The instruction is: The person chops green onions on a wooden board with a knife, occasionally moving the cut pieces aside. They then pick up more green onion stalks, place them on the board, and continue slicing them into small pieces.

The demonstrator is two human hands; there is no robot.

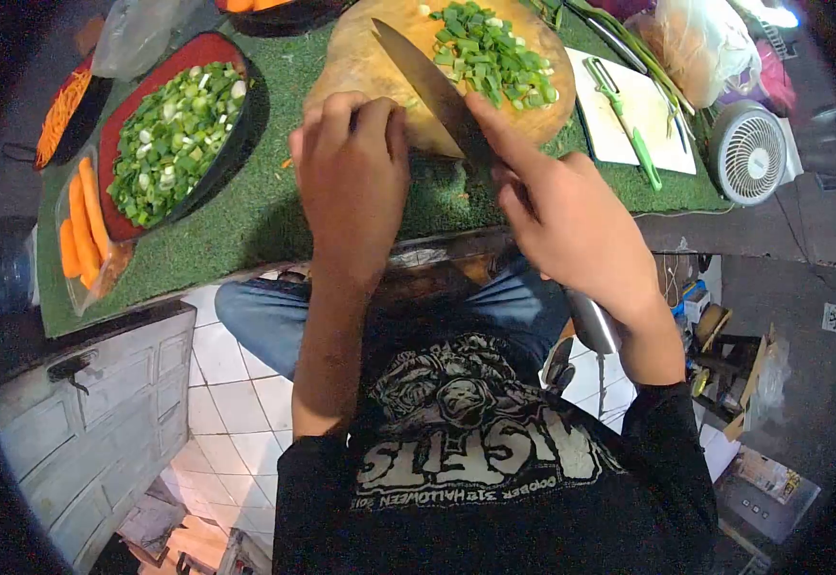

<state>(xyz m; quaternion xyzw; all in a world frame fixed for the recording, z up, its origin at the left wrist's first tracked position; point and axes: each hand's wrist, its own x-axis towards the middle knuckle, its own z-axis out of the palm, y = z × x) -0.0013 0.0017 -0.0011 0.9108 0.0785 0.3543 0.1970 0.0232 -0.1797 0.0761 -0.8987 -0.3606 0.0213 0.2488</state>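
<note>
The right hand (573, 209) is grasping the knife (440, 96). The left hand (355, 149) is showing curled fingers at the board (349, 65), their hold unclear.

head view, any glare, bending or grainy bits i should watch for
Head view: wide-angle bending, the green mat's front edge bowing and the corners rounding off to black; head view: white glare at top right, beside the plastic bag, plus a highlight on the knife's handle end; head view: speckled grain in the dark margins.
</note>
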